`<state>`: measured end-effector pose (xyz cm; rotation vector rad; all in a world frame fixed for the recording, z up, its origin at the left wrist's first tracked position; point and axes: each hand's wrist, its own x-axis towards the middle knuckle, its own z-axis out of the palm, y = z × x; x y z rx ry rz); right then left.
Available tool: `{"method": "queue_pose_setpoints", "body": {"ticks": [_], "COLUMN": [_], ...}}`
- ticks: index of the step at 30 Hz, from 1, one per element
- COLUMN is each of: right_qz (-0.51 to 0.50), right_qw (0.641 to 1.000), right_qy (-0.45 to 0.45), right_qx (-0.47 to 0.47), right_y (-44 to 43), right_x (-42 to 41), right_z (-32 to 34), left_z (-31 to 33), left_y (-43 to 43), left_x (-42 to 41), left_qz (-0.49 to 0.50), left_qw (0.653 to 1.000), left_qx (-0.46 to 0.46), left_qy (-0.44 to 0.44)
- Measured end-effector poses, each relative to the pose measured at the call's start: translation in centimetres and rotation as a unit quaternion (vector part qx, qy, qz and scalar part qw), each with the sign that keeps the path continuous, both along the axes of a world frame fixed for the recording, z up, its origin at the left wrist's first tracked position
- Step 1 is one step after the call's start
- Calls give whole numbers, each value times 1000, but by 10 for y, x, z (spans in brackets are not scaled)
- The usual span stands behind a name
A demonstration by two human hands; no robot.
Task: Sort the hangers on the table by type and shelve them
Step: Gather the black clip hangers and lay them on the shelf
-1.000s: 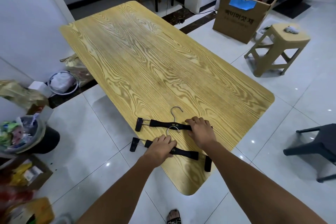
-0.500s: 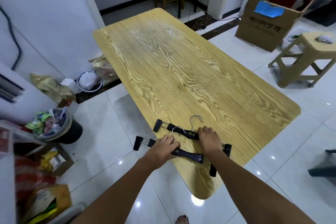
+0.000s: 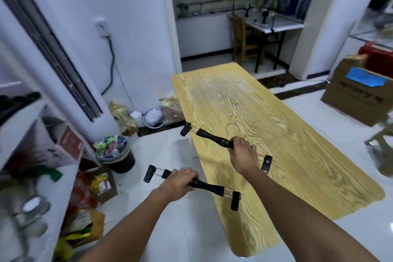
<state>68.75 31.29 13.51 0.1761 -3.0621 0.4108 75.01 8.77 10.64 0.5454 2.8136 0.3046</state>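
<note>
Two black clip hangers with metal hooks are lifted off the wooden table [image 3: 276, 134]. My left hand [image 3: 178, 183] grips the middle of the nearer clip hanger [image 3: 209, 187], which hangs over the floor at the table's left edge. My right hand [image 3: 244, 155] grips the bar of the farther clip hanger [image 3: 212, 137], held above the table's left side. Both hangers tilt down to the right, each with a clip at either end.
A white shelf unit [image 3: 32, 155] with boxes and clutter stands at the left. A full black bin [image 3: 117, 155], bags and small boxes crowd the floor beside it. A cardboard box [image 3: 357, 95] and a stool [image 3: 380, 147] are on the right.
Both hands have lifted their hangers off the table and swung them left. The view has turned left, bringing the shelf unit into sight.
</note>
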Motion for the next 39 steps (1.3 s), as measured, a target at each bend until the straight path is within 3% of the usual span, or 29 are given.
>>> {"method": "queue_pose_setpoints", "body": {"ticks": [7, 13, 21, 27, 32, 39], "right_qz": [118, 238, 389, 507, 582, 639], "right_qw": [990, 961, 905, 843, 791, 746], "right_qy": [75, 130, 148, 157, 155, 159], "right_qx": [-14, -54, -91, -91, -104, -105], "right_y": [-62, -144, -260, -326, -368, -402], "right_x": [12, 59, 164, 269, 353, 463], "right_z": [64, 100, 110, 118, 127, 128], "left_z": [51, 88, 116, 124, 130, 124], "left_y": [-60, -111, -166, -187, -191, -191], "left_x": [67, 155, 319, 449, 545, 660], "left_qz": [158, 304, 477, 590, 652, 711], "left_qw": [987, 951, 875, 803, 751, 696], "left_qx": [12, 27, 14, -13, -36, -32], "left_qy": [28, 44, 76, 87, 97, 94]}}
